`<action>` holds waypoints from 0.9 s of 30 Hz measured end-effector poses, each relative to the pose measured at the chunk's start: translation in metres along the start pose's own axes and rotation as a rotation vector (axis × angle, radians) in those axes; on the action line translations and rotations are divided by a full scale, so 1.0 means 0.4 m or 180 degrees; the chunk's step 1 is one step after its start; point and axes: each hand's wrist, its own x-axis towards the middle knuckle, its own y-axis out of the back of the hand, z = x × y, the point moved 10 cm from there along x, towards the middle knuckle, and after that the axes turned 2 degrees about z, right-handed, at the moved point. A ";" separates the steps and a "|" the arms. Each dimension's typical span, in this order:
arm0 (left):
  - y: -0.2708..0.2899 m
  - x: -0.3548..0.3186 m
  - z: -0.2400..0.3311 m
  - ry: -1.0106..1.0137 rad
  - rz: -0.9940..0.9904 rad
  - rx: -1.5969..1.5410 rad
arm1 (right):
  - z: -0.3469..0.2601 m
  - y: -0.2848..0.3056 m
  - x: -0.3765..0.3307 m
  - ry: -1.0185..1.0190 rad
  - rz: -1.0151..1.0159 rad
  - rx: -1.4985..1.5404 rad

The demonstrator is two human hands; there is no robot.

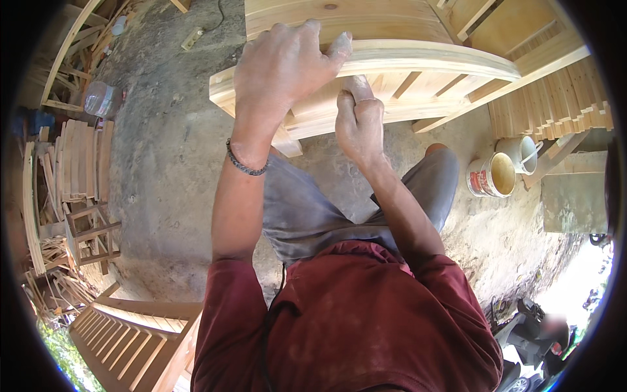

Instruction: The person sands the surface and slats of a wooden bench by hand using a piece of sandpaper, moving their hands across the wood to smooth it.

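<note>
A pale wooden furniture frame with a curved top rail and slats below it stands in front of me. My left hand lies over the rail's left end, its fingers bent down over the far side, and a dark braided band circles that wrist. Just below the rail, on its near side, my right hand is closed, its fingertips against the wood. Whatever those curled fingers hold, if anything, is hidden. Both hands look dusty.
Two buckets stand on the concrete floor at right. Stacked boards and a clear plastic bottle are at left. Behind me on the left is a slatted wooden piece. A power socket with a cord lies on the far floor.
</note>
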 end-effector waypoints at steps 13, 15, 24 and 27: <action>-0.004 0.004 0.005 0.0160 -0.0359 -0.0002 | 0.090 -0.040 -0.009 0.0719 0.0719 -0.0271; -0.003 0.006 0.000 0.0150 -0.0313 0.0018 | 0.057 -0.029 0.011 0.0895 0.0537 -0.0283; -0.009 -0.004 0.002 0.0012 -0.0089 0.0180 | 0.028 -0.008 0.010 0.0705 0.0445 -0.0125; 0.004 0.011 0.011 0.0076 -0.0190 0.0094 | 0.056 -0.011 -0.009 0.0874 0.0813 -0.0146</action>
